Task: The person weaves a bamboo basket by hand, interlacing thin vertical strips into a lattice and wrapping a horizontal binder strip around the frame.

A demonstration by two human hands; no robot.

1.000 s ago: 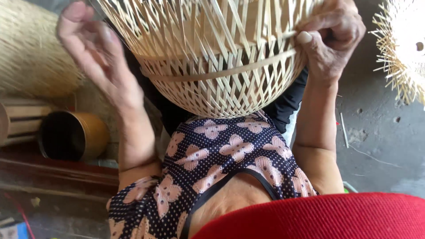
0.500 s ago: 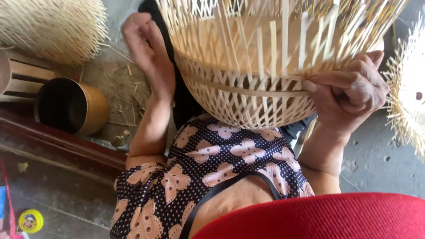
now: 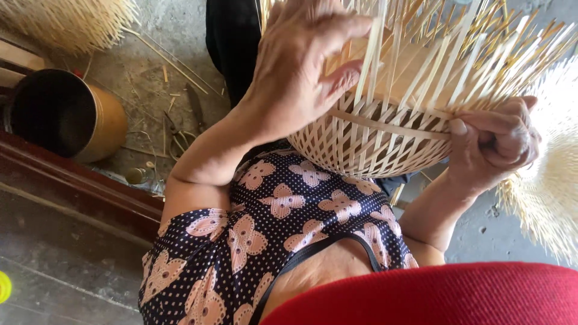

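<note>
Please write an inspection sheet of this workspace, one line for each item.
Surface: grey concrete floor, littered with thin bamboo slivers.
Job's things: half-woven bamboo basket, loose strips sticking up from its rim.
Clutter: scissors on the floor; round metal tin lying on its side; small bottle.
Hands: left hand grips the upright strips; right hand pinches the horizontal strip at the rim.
Cables: nothing seen.
Surroundings: other bristly baskets top left and right; dark wooden beam.
</note>
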